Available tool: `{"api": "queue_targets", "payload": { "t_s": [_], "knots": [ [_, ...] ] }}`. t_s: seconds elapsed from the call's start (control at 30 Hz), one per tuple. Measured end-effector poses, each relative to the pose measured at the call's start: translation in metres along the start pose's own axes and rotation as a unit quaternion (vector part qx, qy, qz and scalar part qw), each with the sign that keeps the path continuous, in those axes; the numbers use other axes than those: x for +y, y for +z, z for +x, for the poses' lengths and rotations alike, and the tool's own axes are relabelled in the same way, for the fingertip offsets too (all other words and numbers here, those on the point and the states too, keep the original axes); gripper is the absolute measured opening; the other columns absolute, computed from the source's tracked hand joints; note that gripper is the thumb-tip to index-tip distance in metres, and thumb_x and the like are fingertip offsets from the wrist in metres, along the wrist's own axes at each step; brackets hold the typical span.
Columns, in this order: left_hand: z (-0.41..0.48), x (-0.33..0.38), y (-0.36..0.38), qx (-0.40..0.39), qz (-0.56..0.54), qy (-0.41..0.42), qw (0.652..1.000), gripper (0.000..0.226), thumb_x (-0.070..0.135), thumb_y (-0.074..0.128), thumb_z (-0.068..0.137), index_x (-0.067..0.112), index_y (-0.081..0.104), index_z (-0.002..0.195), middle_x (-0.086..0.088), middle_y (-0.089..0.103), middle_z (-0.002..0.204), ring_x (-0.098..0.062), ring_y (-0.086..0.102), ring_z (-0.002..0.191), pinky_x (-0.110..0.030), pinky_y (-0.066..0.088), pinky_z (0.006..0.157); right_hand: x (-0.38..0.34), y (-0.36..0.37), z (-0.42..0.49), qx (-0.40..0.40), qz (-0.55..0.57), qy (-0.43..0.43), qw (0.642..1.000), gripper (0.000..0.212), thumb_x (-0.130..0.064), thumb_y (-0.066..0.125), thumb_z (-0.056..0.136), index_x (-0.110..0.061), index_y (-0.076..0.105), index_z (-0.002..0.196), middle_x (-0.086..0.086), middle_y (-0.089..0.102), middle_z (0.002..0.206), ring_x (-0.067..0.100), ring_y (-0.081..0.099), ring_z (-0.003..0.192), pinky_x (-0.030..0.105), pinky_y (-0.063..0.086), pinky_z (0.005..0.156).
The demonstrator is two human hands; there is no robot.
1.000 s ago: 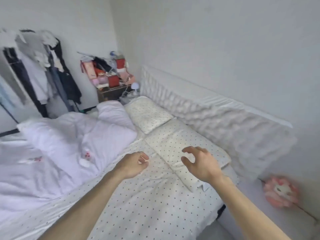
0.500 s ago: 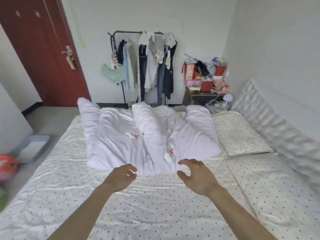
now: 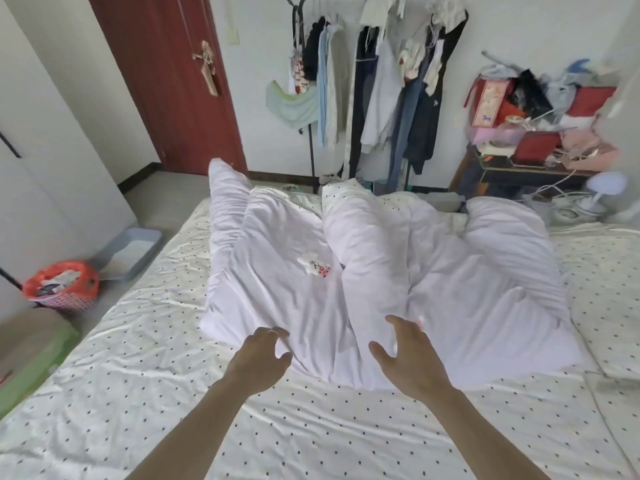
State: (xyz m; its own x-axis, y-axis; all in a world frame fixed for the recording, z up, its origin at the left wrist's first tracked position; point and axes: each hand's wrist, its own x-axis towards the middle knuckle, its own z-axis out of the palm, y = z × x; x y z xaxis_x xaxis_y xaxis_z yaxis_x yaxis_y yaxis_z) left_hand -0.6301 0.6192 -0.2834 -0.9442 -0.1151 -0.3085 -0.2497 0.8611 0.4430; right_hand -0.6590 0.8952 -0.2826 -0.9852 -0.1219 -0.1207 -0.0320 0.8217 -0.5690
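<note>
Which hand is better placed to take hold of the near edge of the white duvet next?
Right, narrowly. The right hand is spread open over the white duvet, fingers past its near edge. The left hand only reaches the hem, fingers loosely curled. Neither holds fabric yet.

Bare forearms (image 3: 194,431); thin ring (image 3: 273,330) on left hand (image 3: 259,358).

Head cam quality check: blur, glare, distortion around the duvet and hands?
Head view: duvet, left hand and right hand fairly sharp, soft even light, no glare. Head view edges: red basket and white lamp smeared. Head view wide-angle lens leans the door.
</note>
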Motion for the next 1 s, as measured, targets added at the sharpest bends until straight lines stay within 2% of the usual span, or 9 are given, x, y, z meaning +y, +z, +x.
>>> {"api": "queue_targets", "payload": {
  "t_s": [0.23, 0.37, 0.43, 0.47, 0.57, 0.67, 0.77, 0.93, 1.0],
  "knots": [
    [0.141, -0.036, 0.094, -0.005, 0.126, 0.059, 0.990, 0.060, 0.044, 0.047, 0.095, 0.038, 0.025, 0.150, 0.002, 0.010, 0.163, -0.018, 0.011, 0.148, -0.041, 0.017, 0.118, 0.050, 0.090, 0.128, 0.036, -0.043, 0.056, 0.997, 0.085, -0.067, 0.048, 0.084, -0.030, 0.013, 0.152, 0.002, 0.012, 0.160, 0.030, 0.020, 0.142, 0.046, 0.027, 0.108],
    [0.193, -0.085, 0.142, -0.087, 0.254, 0.073, 0.961, 0.073, 0.056, 0.041, 0.093, 0.048, 0.000, 0.152, 0.009, -0.012, 0.163, -0.019, -0.008, 0.150, -0.054, -0.001, 0.118, 0.069, 0.130, 0.191, 0.059, -0.033, 0.098, 0.993, 0.099, -0.066, 0.057, 0.081, -0.034, -0.004, 0.153, 0.008, -0.002, 0.162, 0.036, 0.011, 0.145, 0.049, 0.022, 0.112],
    [0.205, -0.116, 0.160, -0.144, 0.299, 0.056, 0.941, 0.080, 0.061, 0.040, 0.089, 0.052, -0.013, 0.148, 0.011, -0.013, 0.163, -0.019, -0.008, 0.150, -0.057, -0.005, 0.116, 0.075, 0.142, 0.218, 0.066, -0.022, 0.112, 0.991, 0.103, -0.056, 0.063, 0.082, -0.040, -0.013, 0.150, 0.009, 0.007, 0.160, 0.038, 0.026, 0.138, 0.048, 0.030, 0.108],
    [0.209, -0.126, 0.165, -0.165, 0.303, 0.048, 0.937, 0.082, 0.063, 0.041, 0.088, 0.053, -0.015, 0.147, 0.012, -0.010, 0.163, -0.018, -0.007, 0.150, -0.057, -0.004, 0.115, 0.078, 0.146, 0.227, 0.069, -0.034, 0.119, 0.990, 0.102, -0.046, 0.064, 0.085, -0.043, -0.015, 0.149, 0.012, 0.023, 0.154, 0.038, 0.040, 0.127, 0.046, 0.039, 0.100],
    [0.224, -0.133, 0.169, -0.215, 0.264, 0.022, 0.940, 0.078, 0.063, 0.044, 0.085, 0.055, 0.000, 0.149, 0.013, 0.001, 0.164, -0.018, 0.003, 0.150, -0.056, 0.004, 0.116, 0.085, 0.162, 0.233, 0.050, -0.127, 0.124, 0.983, 0.081, -0.021, 0.051, 0.089, -0.043, 0.003, 0.151, 0.013, 0.058, 0.107, 0.034, 0.056, 0.086, 0.036, 0.043, 0.071],
    [0.240, -0.116, 0.154, -0.240, 0.125, -0.024, 0.962, 0.065, 0.071, 0.044, 0.085, 0.044, 0.037, 0.144, 0.009, 0.038, 0.154, -0.019, 0.039, 0.138, -0.043, 0.032, 0.111, 0.094, 0.170, 0.207, 0.048, -0.112, 0.126, 0.984, 0.052, -0.020, 0.045, 0.085, -0.037, 0.037, 0.134, 0.007, 0.060, 0.092, 0.035, 0.058, 0.084, 0.035, 0.040, 0.067],
    [0.257, -0.078, 0.127, -0.135, -0.045, 0.004, 0.990, 0.081, 0.079, 0.043, 0.081, 0.027, 0.043, 0.143, 0.001, 0.051, 0.144, -0.021, 0.049, 0.129, -0.037, 0.041, 0.103, 0.106, 0.163, 0.164, 0.071, -0.056, 0.131, 0.987, 0.032, -0.015, 0.047, 0.079, -0.032, 0.047, 0.107, -0.007, 0.054, 0.078, 0.028, 0.055, 0.075, 0.034, 0.037, 0.059],
    [0.274, 0.026, 0.082, 0.107, -0.174, 0.124, 0.971, 0.122, 0.075, 0.071, 0.059, 0.043, -0.004, 0.150, -0.001, -0.005, 0.162, -0.031, 0.014, 0.148, -0.053, 0.020, 0.117, 0.119, 0.180, 0.075, -0.041, -0.070, 0.134, 0.988, 0.023, -0.011, 0.043, 0.077, -0.031, 0.042, 0.090, -0.006, 0.057, 0.091, 0.036, 0.057, 0.085, 0.034, 0.036, 0.064],
    [0.280, 0.053, 0.072, 0.175, -0.086, 0.190, 0.962, 0.141, 0.077, 0.074, 0.044, 0.042, -0.012, 0.150, -0.004, -0.018, 0.161, -0.031, -0.004, 0.149, -0.055, 0.001, 0.116, 0.129, 0.196, 0.036, -0.089, -0.060, 0.159, 0.981, 0.024, -0.011, 0.040, 0.076, -0.031, 0.037, 0.088, -0.004, 0.061, 0.101, 0.038, 0.058, 0.087, 0.034, 0.037, 0.064]
  ]
}}
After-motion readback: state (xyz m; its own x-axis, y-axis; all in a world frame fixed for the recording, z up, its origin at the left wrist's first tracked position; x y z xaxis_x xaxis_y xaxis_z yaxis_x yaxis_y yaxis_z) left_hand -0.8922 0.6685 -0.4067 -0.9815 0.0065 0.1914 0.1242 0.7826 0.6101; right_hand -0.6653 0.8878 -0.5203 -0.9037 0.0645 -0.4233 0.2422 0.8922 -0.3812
